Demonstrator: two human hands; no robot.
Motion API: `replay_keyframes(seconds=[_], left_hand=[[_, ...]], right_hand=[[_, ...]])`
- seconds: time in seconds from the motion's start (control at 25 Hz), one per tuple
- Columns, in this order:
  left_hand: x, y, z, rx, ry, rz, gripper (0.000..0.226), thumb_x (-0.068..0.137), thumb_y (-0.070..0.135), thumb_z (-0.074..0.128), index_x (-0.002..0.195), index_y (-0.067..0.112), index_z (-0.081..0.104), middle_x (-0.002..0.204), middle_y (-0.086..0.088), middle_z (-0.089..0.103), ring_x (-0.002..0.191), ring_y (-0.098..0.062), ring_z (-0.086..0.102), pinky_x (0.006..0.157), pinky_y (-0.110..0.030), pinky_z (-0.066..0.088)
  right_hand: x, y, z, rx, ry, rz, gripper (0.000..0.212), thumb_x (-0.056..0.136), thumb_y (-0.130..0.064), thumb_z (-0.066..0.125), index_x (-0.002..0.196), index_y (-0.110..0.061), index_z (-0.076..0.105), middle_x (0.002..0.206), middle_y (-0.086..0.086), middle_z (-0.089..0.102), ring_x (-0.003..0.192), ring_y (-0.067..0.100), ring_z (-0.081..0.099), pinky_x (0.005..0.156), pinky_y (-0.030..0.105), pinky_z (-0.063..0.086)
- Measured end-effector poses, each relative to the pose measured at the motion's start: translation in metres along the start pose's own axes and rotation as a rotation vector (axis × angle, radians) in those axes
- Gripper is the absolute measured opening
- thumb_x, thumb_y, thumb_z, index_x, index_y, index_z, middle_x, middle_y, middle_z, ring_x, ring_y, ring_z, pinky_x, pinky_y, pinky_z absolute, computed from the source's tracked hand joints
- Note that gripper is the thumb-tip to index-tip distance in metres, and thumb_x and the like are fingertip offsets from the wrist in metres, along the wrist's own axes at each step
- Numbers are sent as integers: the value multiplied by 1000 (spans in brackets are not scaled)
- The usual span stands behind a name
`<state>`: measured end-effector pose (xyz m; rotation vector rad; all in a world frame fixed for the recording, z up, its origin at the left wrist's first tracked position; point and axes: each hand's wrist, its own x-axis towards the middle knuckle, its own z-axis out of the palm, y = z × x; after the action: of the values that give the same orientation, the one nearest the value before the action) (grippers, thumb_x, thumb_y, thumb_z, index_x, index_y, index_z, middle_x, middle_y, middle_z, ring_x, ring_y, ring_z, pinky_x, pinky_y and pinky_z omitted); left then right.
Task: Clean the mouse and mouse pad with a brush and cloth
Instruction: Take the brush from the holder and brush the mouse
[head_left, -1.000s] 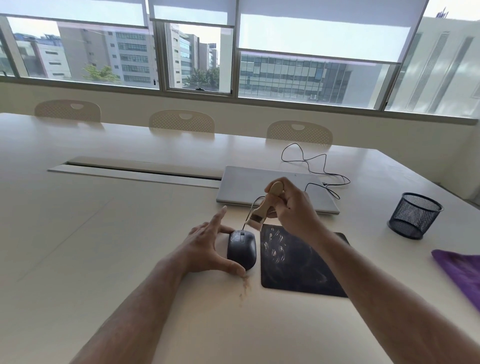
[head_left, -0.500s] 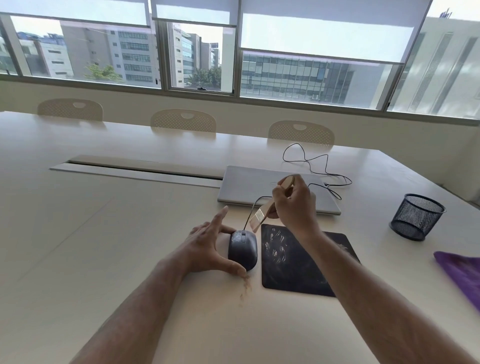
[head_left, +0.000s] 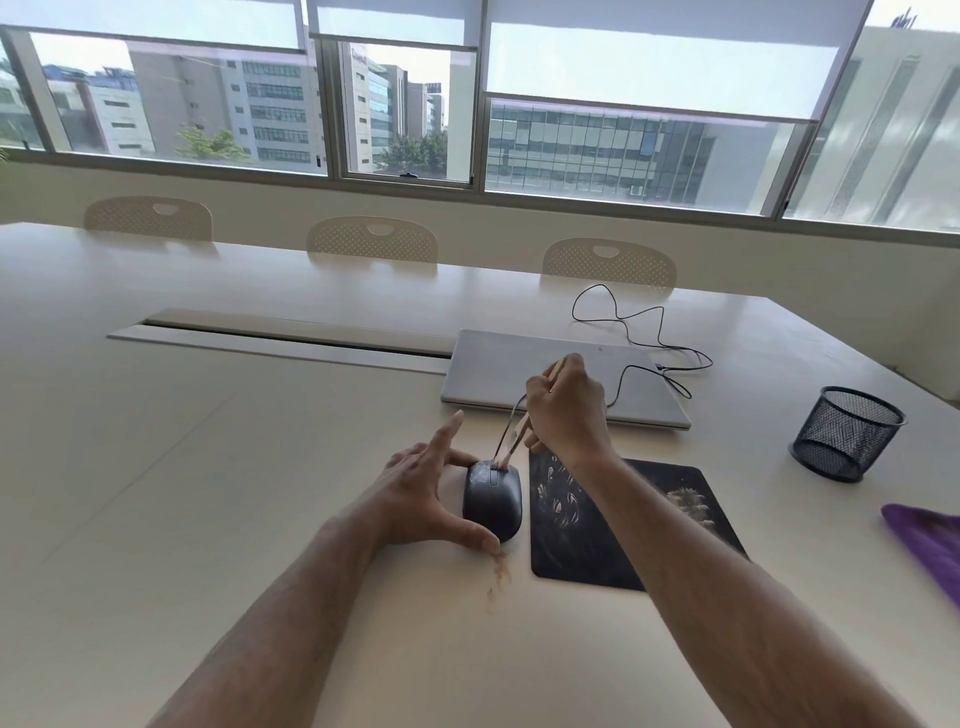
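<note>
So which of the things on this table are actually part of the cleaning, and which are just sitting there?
Part of the job:
- mouse, steadied by the left hand
- brush, in the right hand, bristles on the mouse
- mouse pad, dusty
- purple cloth, lying unused

Just lying about:
- closed laptop
- mesh cup
- chairs

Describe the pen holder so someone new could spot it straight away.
Start at the closed laptop on the table, then look right. The pen holder stands alone there, beyond the purple cloth. It is the only black wire-mesh cup.
</note>
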<state>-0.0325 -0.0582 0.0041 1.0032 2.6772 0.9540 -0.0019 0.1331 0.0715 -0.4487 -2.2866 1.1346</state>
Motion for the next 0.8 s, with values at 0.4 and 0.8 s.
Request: replay_keyframes(seconds=[0.4, 0.8], left_hand=[[2, -4, 1, 8, -23, 0, 150, 38, 88, 72, 154, 40, -9, 142, 21, 49, 145, -20, 24, 117, -42, 19], [2, -3, 1, 3, -19, -11, 146, 44, 81, 78, 154, 39, -8, 143, 19, 49, 145, -22, 23, 117, -43, 18]], right_hand=[[1, -10, -18, -3, -178, 117, 17, 93, -16, 47, 89, -4, 59, 60, 16, 67, 31, 19, 55, 32, 21, 39], [-14, -17, -16, 57, -172, -40, 6, 93, -12, 51, 94, -7, 54, 69, 10, 62, 47, 21, 62, 35, 31, 52]])
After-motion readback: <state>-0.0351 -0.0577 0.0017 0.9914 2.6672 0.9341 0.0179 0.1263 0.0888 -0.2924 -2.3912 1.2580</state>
